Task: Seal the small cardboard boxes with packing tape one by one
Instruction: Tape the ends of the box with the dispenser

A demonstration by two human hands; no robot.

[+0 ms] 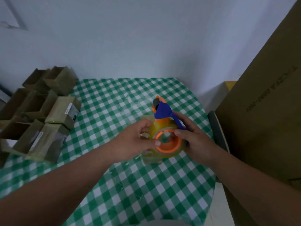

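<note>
An orange and blue tape dispenser with a yellowish roll of clear tape is held over the checked table. My right hand grips its blue handle, thumb on the roll's orange core. My left hand holds the roll's left side, thumb on the core's rim and fingers curled by the tape. A small cardboard box lies under the dispenser, mostly hidden. Several small cardboard boxes are stacked at the left, some with open tops.
The green and white checked tablecloth covers the table, which meets a pale wall at the back. A large brown carton stands at the right, with a dark chair edge beside it.
</note>
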